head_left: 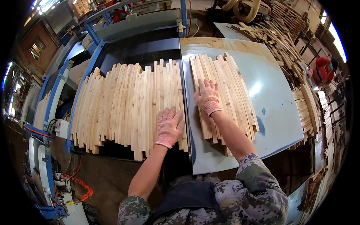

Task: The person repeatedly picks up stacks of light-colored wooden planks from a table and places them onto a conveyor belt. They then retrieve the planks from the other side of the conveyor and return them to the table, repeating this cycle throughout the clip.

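Two groups of pale wooden strips lie side by side, their ends uneven. The wide left group (pixel 123 101) rests on a dark bed between blue metal rails. On the pale blue tabletop (pixel 277 108) sits the smaller group of strips (pixel 234 93). My left hand (pixel 169 126), in a pinkish-white knit glove, lies flat on the right part of the wide group, fingers stretched out. In a matching glove, my right hand (pixel 208 96) rests on the left strips of the smaller group, fingers spread. Neither hand grips anything. A narrow gap runs between the two groups.
A blue-framed machine (pixel 90 32) borders the bed at the left and back. An orange coiled hose (pixel 84 187) hangs at lower left. Loose wood pieces (pixel 279 47) are heaped beyond the tabletop at far right. Another person in red (pixel 323 71) is at the right.
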Motion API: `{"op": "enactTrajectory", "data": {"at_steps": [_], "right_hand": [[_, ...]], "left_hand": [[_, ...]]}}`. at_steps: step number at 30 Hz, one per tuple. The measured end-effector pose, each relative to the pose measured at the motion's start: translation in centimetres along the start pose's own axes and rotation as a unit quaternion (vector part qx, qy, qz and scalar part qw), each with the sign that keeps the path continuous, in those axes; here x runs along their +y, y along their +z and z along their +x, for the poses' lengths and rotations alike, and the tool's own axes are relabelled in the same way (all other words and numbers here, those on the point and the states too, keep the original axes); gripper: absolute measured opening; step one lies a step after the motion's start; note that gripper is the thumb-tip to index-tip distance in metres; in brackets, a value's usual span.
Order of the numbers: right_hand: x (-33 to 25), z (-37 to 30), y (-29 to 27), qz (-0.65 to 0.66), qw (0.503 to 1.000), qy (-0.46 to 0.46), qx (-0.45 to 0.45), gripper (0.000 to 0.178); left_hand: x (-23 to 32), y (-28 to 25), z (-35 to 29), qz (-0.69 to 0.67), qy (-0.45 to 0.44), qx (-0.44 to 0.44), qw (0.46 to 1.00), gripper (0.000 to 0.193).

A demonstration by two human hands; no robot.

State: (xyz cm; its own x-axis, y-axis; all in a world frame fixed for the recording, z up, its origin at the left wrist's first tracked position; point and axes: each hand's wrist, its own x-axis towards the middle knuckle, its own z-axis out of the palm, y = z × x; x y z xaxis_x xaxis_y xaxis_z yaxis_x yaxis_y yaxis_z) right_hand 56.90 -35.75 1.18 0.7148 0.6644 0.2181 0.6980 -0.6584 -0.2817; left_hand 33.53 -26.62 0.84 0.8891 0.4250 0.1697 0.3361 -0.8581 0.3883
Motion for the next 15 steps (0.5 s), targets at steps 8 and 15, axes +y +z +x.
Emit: {"op": "enactTrajectory", "data": {"at_steps": [8, 15], "right_hand": [[-0.4, -1.5, -1.4, 0.054, 0.997, -0.053, 0.018, 0.081], [-6.3, -5.7, -2.0, -0.071, 0.995, 0.004, -0.066, 0.092]], "left_hand": [[-16.7, -9.3, -9.1, -0.002, -0.151, 0.168, 0.974, 0.069], [-40.2, -25.6, -19.3, 0.215, -0.434, 0.226, 0.845, 0.097]]}}
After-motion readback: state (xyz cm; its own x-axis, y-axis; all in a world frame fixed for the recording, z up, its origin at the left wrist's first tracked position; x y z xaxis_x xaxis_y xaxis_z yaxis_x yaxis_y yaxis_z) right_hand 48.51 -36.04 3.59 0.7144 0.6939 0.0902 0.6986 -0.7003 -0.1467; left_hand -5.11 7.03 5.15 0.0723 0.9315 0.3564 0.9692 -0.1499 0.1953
